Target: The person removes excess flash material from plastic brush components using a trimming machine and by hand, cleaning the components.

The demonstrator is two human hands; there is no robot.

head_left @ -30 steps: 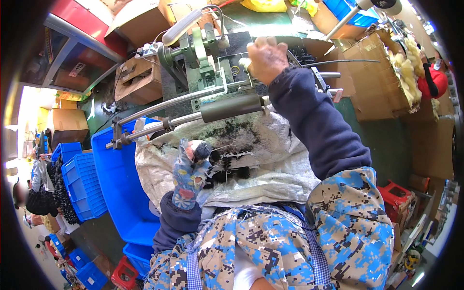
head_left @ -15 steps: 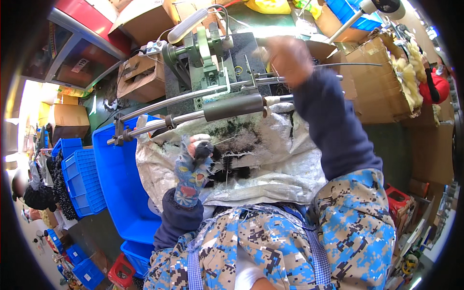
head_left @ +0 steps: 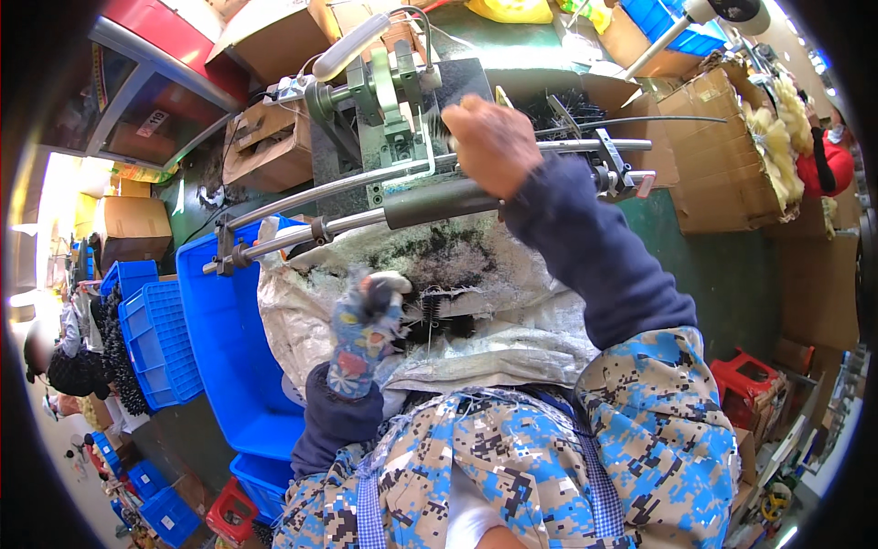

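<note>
Green floor (head_left: 732, 284) shows in a strip at lower left and a wider patch at right, beyond the dark right sleeve (head_left: 604, 238). White sheeting (head_left: 549, 339) spans the centre, its left edge beside a big blue bin (head_left: 206, 339). From left to right stand blue crates (head_left: 160, 343), the bin, a cardboard box (head_left: 265, 151), the machine (head_left: 389, 105) at upper centre, a large carton (head_left: 718, 156) and a red stool (head_left: 745, 377). Metal bars (head_left: 352, 222) cross between sheeting and machine. At left centre the left hand (head_left: 377, 295) is blurred, fingers bent; I cannot tell whether it holds anything. Just right of it, a black brush (head_left: 431, 311) lies on the sheeting. At upper centre the right hand (head_left: 492, 139) curls nearly into a fist beside the machine; whatever it may grip is hidden.
</note>
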